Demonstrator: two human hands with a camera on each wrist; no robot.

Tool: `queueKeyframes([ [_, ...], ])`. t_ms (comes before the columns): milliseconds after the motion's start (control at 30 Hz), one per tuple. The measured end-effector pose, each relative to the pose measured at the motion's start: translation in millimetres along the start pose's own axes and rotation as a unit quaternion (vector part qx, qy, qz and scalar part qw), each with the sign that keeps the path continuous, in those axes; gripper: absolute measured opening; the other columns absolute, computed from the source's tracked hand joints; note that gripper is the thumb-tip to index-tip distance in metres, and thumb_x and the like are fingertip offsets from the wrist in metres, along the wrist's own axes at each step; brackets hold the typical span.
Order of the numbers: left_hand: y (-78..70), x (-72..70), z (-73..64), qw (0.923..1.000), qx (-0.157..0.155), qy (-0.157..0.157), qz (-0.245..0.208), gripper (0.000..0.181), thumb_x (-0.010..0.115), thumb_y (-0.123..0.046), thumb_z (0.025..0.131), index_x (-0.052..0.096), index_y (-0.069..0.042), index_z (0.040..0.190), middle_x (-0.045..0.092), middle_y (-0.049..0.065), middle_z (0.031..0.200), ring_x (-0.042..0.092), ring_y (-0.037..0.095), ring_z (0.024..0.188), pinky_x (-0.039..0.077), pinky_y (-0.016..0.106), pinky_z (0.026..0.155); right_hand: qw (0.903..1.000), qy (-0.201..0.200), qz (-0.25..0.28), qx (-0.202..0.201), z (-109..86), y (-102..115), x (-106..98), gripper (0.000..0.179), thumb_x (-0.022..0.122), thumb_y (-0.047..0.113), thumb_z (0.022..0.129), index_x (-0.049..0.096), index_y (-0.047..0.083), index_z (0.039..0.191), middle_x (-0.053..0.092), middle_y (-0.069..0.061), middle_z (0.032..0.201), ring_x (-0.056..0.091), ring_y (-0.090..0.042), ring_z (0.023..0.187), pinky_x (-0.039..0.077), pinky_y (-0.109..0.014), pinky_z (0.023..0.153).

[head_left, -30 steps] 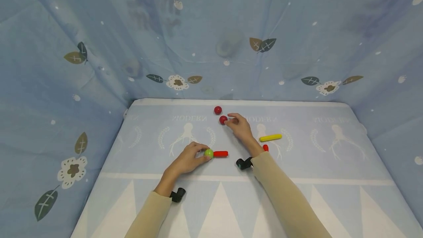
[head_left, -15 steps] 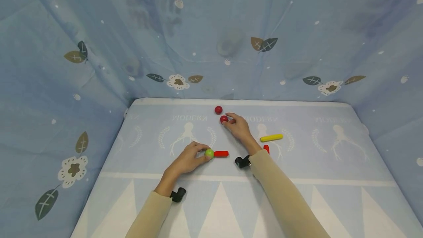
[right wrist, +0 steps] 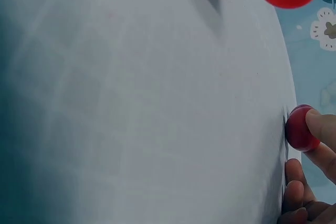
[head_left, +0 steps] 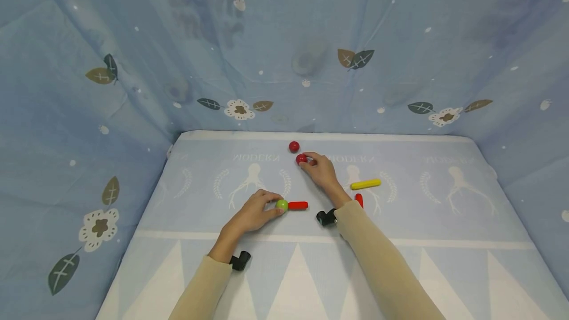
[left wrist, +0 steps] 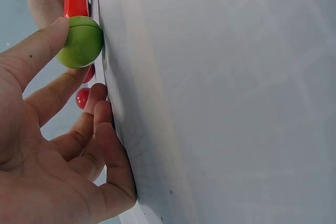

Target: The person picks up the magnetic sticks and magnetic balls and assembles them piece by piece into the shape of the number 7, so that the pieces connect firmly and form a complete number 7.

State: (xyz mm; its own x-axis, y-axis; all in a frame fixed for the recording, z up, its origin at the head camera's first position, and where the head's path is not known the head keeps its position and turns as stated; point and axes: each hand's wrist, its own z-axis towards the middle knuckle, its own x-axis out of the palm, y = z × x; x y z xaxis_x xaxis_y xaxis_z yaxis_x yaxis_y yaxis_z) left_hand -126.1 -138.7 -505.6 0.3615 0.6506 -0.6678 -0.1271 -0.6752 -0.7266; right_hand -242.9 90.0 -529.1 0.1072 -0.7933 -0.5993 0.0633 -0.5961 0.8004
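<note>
Green ball (head_left: 281, 205) pinched at the near middle of the mat (head_left: 400, 270), between thumb and forefinger of the left hand (head_left: 253, 214) — thumb on top, other fingers curled beneath against the cloth, presumably to keep a round thing from rolling. Touching the ball on its right, end-on: a short red stick (head_left: 297, 205), lying flat, so that ball and stick look joined, though the seam itself too small to tell. Farther back, a red ball (head_left: 301, 158) nipped by the fingertips of the right hand (head_left: 322, 172), fingers bent over it, ball down on the mat. Just beyond, apart from the fingers, a second red ball (head_left: 294, 146). Right of that forearm, a yellow stick (head_left: 365, 183) and another red stick (head_left: 358, 200), partly hidden by the sleeve — both loose, untouched. All round, blue leaf-printed cloth (head_left: 111, 88).
</note>
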Motion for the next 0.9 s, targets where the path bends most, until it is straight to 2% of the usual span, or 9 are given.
queueKeyframes([
  [200, -0.9, 0.6, 1.0, 1.0000, -0.001, 0.001, -0.003, 0.031, 0.072, -0.031, 0.095, 0.069, -0.017, 0.122, 0.056, 0.007, 0.123, 0.053, 0.027, 0.118, 0.044, 0.052, 0.098, 1.0000, 0.002, 0.000, 0.010, -0.6, 1, -2, 0.042, 0.070, 0.027, 0.096, 0.064, 0.013, 0.135, 0.064, -0.012, 0.099, 0.054, -0.026, 0.090, 0.045, -0.037, 0.076],
  [500, 2.4, 0.7, 0.4, 1.0000, -0.001, 0.000, -0.004, 0.031, 0.071, -0.033, 0.095, 0.069, -0.018, 0.122, 0.056, 0.007, 0.123, 0.052, 0.028, 0.119, 0.043, 0.053, 0.099, 0.9989, -0.006, 0.036, 0.030, -7.6, 2, -9, 0.043, 0.068, 0.031, 0.097, 0.062, 0.015, 0.137, 0.063, -0.013, 0.112, 0.055, -0.028, 0.097, 0.049, -0.038, 0.079],
  [700, 2.3, 0.3, 0.5, 1.0000, 0.000, 0.003, -0.007, 0.031, 0.071, -0.033, 0.095, 0.069, -0.017, 0.121, 0.056, 0.007, 0.124, 0.052, 0.028, 0.119, 0.043, 0.053, 0.100, 0.9979, -0.002, 0.052, 0.039, -22.5, 4, -21, 0.044, 0.069, 0.032, 0.097, 0.062, 0.019, 0.138, 0.063, -0.010, 0.114, 0.055, -0.026, 0.098, 0.050, -0.034, 0.076],
  [900, 2.2, -0.1, 0.6, 1.0000, 0.001, 0.003, -0.005, 0.031, 0.071, -0.031, 0.095, 0.069, -0.017, 0.122, 0.056, 0.007, 0.124, 0.052, 0.028, 0.119, 0.043, 0.052, 0.100, 0.9984, -0.013, 0.053, 0.015, -44.4, 10, -33, 0.043, 0.070, 0.029, 0.095, 0.064, 0.018, 0.136, 0.064, -0.009, 0.106, 0.057, -0.026, 0.095, 0.051, -0.035, 0.076],
])
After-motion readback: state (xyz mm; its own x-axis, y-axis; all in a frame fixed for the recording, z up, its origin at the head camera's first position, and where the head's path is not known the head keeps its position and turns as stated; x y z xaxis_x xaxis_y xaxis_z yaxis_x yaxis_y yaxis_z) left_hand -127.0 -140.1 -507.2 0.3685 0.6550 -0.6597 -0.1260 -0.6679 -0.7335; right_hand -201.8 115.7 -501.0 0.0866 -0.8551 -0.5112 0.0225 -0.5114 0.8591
